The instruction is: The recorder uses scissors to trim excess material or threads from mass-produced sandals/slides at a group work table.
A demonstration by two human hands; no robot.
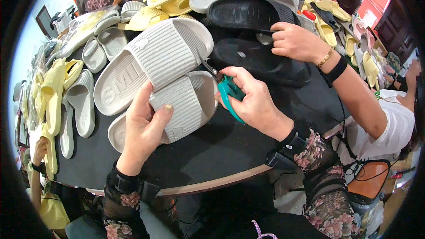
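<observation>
My left hand grips a pale grey ribbed slide sandal by its strap, holding it over the black table. A second grey sandal of the same kind lies stacked partly on top of it. My right hand holds small teal-handled snips, their tip at the inner edge of the held sandal's toe opening. Both my forearms wear dark floral sleeves and wrist straps.
A co-worker's hand on the right rests on a pair of black sandals. Yellow sandals and grey ones crowd the left and far side. Other people sit around the table's rim. An orange stool stands lower right.
</observation>
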